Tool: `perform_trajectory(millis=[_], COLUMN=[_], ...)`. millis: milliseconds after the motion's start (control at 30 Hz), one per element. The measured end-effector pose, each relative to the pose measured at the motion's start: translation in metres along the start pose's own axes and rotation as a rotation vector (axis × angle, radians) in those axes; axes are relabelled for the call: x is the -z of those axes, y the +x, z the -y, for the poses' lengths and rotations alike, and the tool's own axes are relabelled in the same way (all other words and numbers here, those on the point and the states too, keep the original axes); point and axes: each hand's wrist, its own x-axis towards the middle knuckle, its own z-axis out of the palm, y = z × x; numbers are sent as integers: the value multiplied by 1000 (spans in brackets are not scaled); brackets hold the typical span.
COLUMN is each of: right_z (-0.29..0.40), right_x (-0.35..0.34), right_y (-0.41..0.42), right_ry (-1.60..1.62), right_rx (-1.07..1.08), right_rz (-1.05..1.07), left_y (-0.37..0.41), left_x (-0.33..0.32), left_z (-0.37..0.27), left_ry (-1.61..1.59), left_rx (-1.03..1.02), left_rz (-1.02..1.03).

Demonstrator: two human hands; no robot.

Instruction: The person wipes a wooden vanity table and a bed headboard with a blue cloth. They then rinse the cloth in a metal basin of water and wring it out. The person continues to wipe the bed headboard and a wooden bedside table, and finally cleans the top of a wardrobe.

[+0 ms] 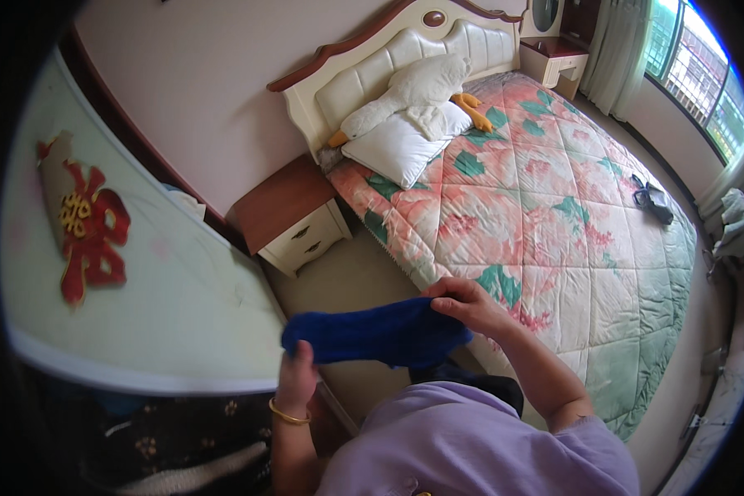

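Note:
A dark blue piece of cloth (378, 332) is stretched sideways between my two hands, in front of my body. Its left end is gripped by my left hand (299, 372), slightly blurred, with a gold bangle on the wrist. On the other side, my right hand (468, 304) pinches the cloth's upper right edge between thumb and fingers. Part of the cloth hangs below that hand. What kind of garment or textile it is cannot be told.
A quilted floral bedspread (533, 204) covers the bed at right, bearing a plush goose (425, 90), white pillow (397, 149) and dark strapped object (654, 201). A nightstand (285, 204) stands beside it. Left are a pale panel (180, 310) with red decoration and dark patterned fabric (186, 434).

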Motion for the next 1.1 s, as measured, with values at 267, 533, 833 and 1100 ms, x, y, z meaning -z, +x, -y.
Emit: perform_trajectory(millis=[267,533,833,1100], right_z=[-55,4,61,41], right_x=[-6,14,75,72], right_y=[168,328,488,550], right_ry=[38,-621,568,-616], right_rx=[-34,357,-40,-153], right_rz=[649,454,-155,114], left_y=[152,296,479,565], left_x=[-29,46,188,201], left_z=[-87,-85,-93,-110], left_ry=[-255,193,293,1456], left_rx=[-194,-305,233,-155], left_rz=[223,-69,140,415])
